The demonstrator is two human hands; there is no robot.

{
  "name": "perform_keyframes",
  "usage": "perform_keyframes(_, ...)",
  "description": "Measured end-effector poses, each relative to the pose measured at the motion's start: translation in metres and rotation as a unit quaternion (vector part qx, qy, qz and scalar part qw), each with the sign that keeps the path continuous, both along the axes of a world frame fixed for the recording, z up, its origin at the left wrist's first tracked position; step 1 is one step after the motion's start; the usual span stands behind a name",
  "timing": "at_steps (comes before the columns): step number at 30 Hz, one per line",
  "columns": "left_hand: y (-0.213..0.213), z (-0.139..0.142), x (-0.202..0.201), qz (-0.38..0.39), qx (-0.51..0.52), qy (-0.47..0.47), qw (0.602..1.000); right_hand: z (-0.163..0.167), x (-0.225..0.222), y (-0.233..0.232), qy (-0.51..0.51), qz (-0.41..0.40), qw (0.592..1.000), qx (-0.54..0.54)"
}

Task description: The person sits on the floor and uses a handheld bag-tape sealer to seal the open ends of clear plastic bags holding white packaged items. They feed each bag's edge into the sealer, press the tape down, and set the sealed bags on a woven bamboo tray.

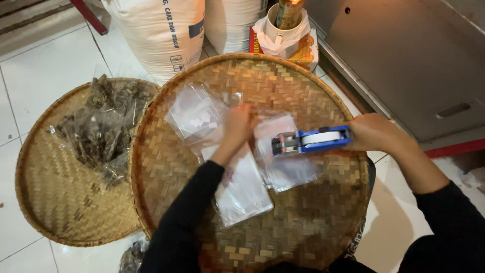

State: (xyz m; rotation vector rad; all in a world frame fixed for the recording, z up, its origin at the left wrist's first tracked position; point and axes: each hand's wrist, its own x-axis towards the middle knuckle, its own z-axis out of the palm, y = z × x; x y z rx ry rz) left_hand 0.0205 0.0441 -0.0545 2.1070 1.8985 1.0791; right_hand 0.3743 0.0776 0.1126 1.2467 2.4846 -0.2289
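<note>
A large round woven bamboo tray fills the middle of the view. On it lie several clear plastic bags, some spread toward the upper left. My left hand presses down on the bags near the tray's centre, fingers bent over a bag's edge. My right hand grips the rear end of a blue and silver stapler, which points left, its metal jaw over a clear bag beside my left hand. Both arms wear black sleeves.
A second woven tray at the left holds a heap of clear bags filled with dark dried pieces. White sacks and a bag-lined container stand behind. A grey metal panel is at the right, white floor tiles around.
</note>
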Motion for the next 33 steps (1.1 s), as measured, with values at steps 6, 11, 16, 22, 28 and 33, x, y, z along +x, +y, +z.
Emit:
perform_keyframes(6, 0.007, -0.045, 0.048, 0.079, 0.023, 0.077, 0.994, -0.003, 0.01, 0.008, -0.089, 0.055, 0.991, 0.079)
perform_keyframes(11, 0.023, -0.063, 0.022, 0.018, -0.196, 0.036, 0.98, 0.015, 0.05, 0.008, -0.153, -0.058, 0.98, 0.11)
perform_keyframes(16, 0.019, -0.051, 0.018, 0.0, -0.137, 0.086, 0.987, 0.037, 0.066, -0.008, -0.158, -0.114, 0.972, 0.134)
perform_keyframes(22, -0.001, -0.021, 0.032, -0.05, 0.159, -0.004, 0.986, 0.037, 0.063, -0.016, -0.126, -0.138, 0.974, 0.13)
perform_keyframes(28, 0.005, 0.019, -0.045, 0.1, -0.035, -0.162, 0.981, 0.024, 0.063, -0.007, 0.028, -0.073, 0.983, 0.168)
perform_keyframes(33, -0.018, 0.054, -0.122, 0.418, 0.195, 0.219, 0.86, 0.01, 0.052, 0.0, 0.061, -0.086, 0.987, 0.12)
